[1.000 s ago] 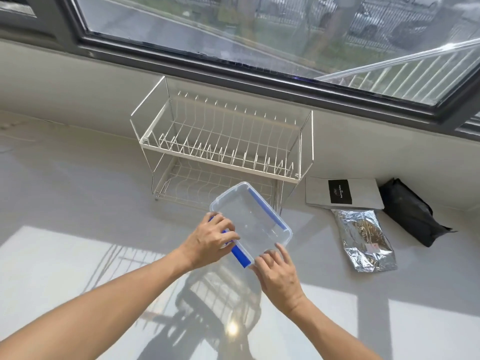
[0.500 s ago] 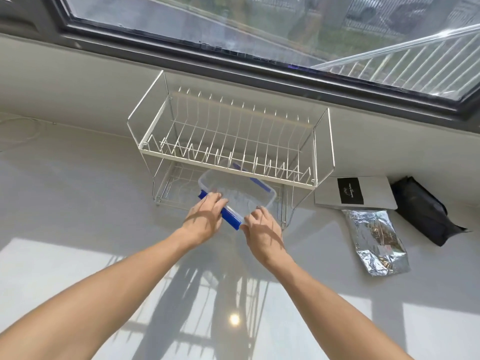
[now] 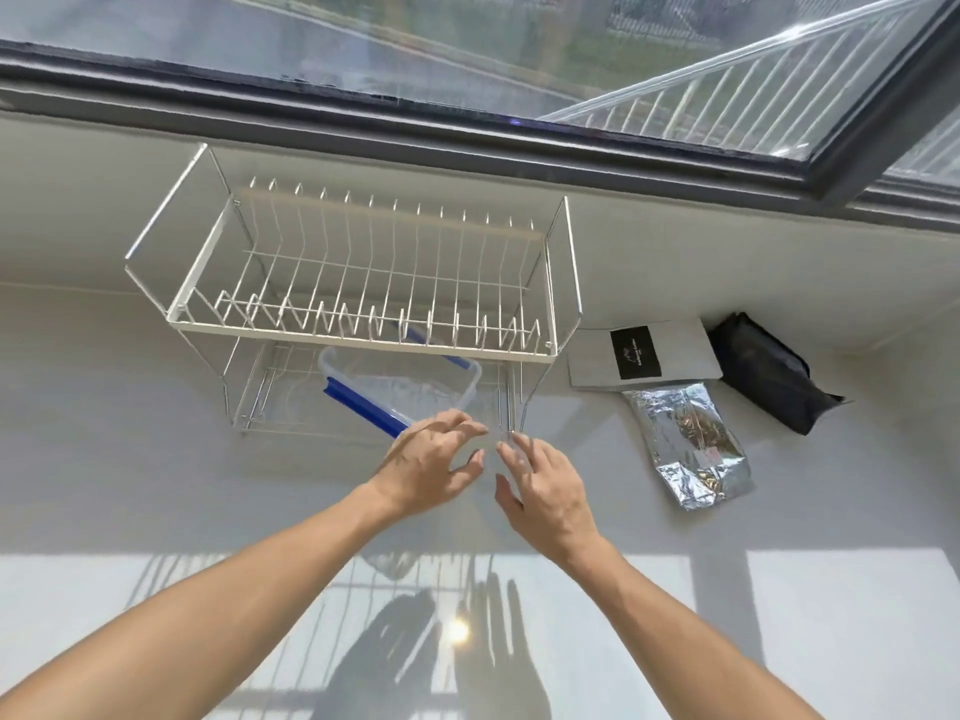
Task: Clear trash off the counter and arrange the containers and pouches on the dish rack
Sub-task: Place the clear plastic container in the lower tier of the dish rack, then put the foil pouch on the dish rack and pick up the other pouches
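The rack's [image 3: 363, 283] upper tier hides the far part of the clear box [image 3: 415, 389] on the lower tier; its near corner blurs behind the fingertips; left hand [image 3: 426, 467] and right hand [image 3: 545, 493] are both open, fingers spread, holding nothing, just in front of the box; whether they touch it is unclear; three pouches [image 3: 691, 444] lie right of the rack.
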